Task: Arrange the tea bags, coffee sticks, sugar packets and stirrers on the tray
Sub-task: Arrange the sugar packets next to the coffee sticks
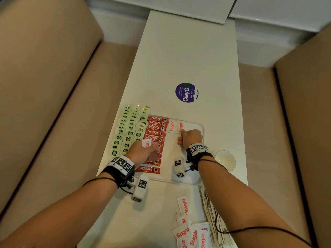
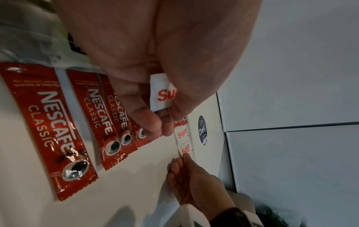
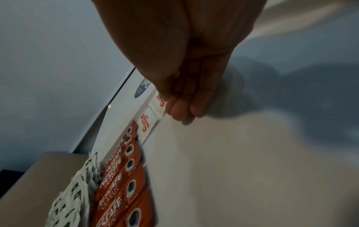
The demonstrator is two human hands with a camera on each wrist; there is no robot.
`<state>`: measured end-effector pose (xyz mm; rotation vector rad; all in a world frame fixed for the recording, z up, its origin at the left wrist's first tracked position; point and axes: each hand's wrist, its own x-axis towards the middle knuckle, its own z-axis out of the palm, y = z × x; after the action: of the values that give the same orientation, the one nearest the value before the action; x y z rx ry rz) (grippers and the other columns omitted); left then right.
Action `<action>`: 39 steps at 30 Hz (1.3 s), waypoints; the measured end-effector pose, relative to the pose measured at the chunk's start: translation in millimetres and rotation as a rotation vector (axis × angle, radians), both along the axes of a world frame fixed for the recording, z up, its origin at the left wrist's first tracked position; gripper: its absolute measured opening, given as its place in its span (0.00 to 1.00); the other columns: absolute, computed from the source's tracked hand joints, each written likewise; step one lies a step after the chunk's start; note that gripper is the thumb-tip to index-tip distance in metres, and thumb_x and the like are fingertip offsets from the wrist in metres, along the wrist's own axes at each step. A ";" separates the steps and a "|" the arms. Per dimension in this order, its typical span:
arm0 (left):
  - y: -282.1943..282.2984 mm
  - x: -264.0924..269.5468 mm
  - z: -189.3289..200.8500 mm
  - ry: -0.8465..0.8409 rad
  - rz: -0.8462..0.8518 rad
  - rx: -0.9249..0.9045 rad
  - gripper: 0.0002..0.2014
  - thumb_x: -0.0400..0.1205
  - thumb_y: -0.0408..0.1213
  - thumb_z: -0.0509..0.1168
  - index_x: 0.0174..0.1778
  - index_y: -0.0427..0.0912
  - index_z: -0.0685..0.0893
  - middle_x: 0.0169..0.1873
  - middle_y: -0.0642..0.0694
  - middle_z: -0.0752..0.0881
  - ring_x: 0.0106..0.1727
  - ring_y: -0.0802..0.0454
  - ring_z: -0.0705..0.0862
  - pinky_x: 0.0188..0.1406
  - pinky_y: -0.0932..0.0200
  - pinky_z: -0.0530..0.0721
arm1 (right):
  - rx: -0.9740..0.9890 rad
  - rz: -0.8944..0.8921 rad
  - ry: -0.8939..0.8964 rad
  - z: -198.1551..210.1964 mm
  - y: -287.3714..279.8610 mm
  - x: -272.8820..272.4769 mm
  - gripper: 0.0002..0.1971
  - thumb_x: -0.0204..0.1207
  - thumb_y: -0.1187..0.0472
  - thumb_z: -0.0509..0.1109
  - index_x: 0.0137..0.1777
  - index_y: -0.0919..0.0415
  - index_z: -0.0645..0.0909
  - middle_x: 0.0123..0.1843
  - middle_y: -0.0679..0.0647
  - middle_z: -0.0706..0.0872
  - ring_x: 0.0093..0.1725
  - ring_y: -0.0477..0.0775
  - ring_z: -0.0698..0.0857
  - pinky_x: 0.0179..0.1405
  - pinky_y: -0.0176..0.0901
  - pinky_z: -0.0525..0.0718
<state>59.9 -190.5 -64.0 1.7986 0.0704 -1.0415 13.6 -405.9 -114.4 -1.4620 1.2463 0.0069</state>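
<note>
A white tray lies on the white table. It carries rows of green tea bags at its left, then a column of red coffee sticks. Two sugar packets lie side by side at the tray's far end. My right hand pinches the near end of the right packet, beside the left packet. My left hand hovers over the coffee sticks, pinching another sugar packet.
Loose sugar packets are heaped on the table's near right, with a bundle of stirrers beside them. A clear round dish sits right of the tray. A purple sticker lies farther away. Beige cushions flank the table.
</note>
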 end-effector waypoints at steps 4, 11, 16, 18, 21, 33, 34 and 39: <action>1.5 -0.3 0.9 0.040 0.036 -0.045 0.09 0.84 0.32 0.69 0.58 0.44 0.88 0.46 0.44 0.94 0.50 0.41 0.91 0.59 0.41 0.88 | 0.050 -0.020 -0.019 0.7 -1.1 -0.8 0.16 0.85 0.59 0.71 0.40 0.71 0.86 0.31 0.63 0.87 0.26 0.58 0.83 0.30 0.47 0.84; 4.4 -3.6 5.5 0.173 0.052 -0.167 0.19 0.85 0.19 0.60 0.69 0.40 0.76 0.56 0.37 0.90 0.48 0.44 0.90 0.40 0.59 0.91 | 0.086 -0.049 -0.033 1.8 -0.5 -2.1 0.15 0.83 0.59 0.73 0.38 0.69 0.85 0.30 0.62 0.85 0.24 0.57 0.82 0.27 0.45 0.80; 13.1 -6.8 10.2 0.134 -0.015 -0.181 0.16 0.88 0.24 0.60 0.70 0.43 0.76 0.58 0.40 0.91 0.56 0.43 0.92 0.35 0.61 0.89 | 0.057 -0.022 0.011 6.2 -1.3 -6.7 0.16 0.81 0.57 0.74 0.36 0.69 0.85 0.28 0.61 0.85 0.20 0.56 0.82 0.28 0.48 0.84; 15.9 -7.5 11.7 0.108 -0.048 -0.172 0.14 0.88 0.28 0.62 0.69 0.45 0.77 0.56 0.41 0.91 0.54 0.45 0.92 0.34 0.63 0.88 | -0.008 0.015 0.059 13.2 -1.9 -14.1 0.18 0.81 0.55 0.73 0.38 0.71 0.87 0.26 0.59 0.88 0.21 0.56 0.84 0.33 0.52 0.89; 19.4 -8.4 10.0 0.070 -0.073 -0.131 0.11 0.87 0.32 0.65 0.65 0.38 0.83 0.52 0.42 0.93 0.50 0.45 0.93 0.30 0.64 0.86 | -0.092 0.119 0.076 23.7 3.0 -26.9 0.20 0.85 0.53 0.70 0.39 0.70 0.89 0.30 0.59 0.91 0.25 0.55 0.88 0.40 0.51 0.93; 16.4 -18.1 20.4 0.003 -0.138 -0.035 0.13 0.84 0.37 0.71 0.54 0.28 0.87 0.42 0.39 0.94 0.39 0.49 0.93 0.24 0.68 0.80 | 0.071 0.477 -0.213 58.9 71.8 -76.1 0.10 0.86 0.57 0.70 0.45 0.59 0.89 0.41 0.59 0.93 0.34 0.48 0.89 0.36 0.38 0.88; 16.2 -19.1 21.6 -0.001 -0.156 -0.035 0.12 0.85 0.38 0.70 0.54 0.29 0.87 0.42 0.41 0.94 0.39 0.50 0.93 0.26 0.67 0.80 | 0.060 0.480 -0.218 56.6 74.0 -77.7 0.10 0.85 0.58 0.70 0.44 0.58 0.89 0.40 0.58 0.93 0.34 0.47 0.88 0.37 0.39 0.88; 16.3 -24.1 22.9 0.008 -0.162 -0.042 0.12 0.86 0.38 0.68 0.54 0.30 0.87 0.43 0.41 0.94 0.38 0.52 0.92 0.30 0.65 0.83 | 0.018 0.491 -0.226 53.2 78.1 -80.8 0.10 0.84 0.57 0.71 0.42 0.57 0.90 0.38 0.58 0.92 0.33 0.47 0.86 0.39 0.41 0.89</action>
<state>35.7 -174.2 -41.1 1.7849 -0.0929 -1.1566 -67.2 -327.8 -61.2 -1.6696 0.6837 0.1769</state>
